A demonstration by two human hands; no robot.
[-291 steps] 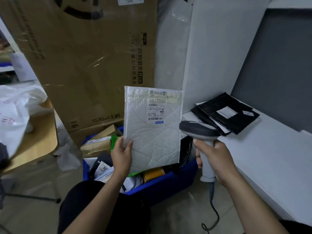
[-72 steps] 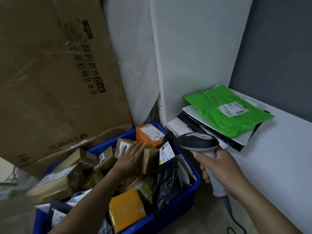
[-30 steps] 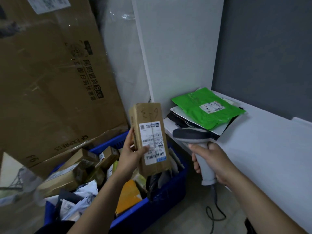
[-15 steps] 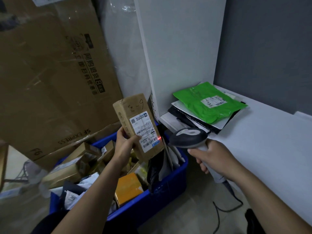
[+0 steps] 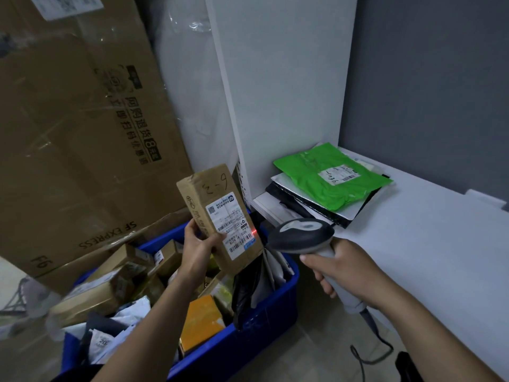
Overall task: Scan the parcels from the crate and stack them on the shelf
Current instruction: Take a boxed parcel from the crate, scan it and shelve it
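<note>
Crate [image 5: 248, 330] bottom parcels buried, unseen

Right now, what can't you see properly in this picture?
All in the head view:
- Small print on the box label: too tiny to read.
- Parcels under the green bag: covered, only edges show.
- Bottom of the blue crate: buried under parcels and the left arm.
- Scanner handle: wrapped by the right hand.
- Big cardboard box: cut off by the frame.
</note>
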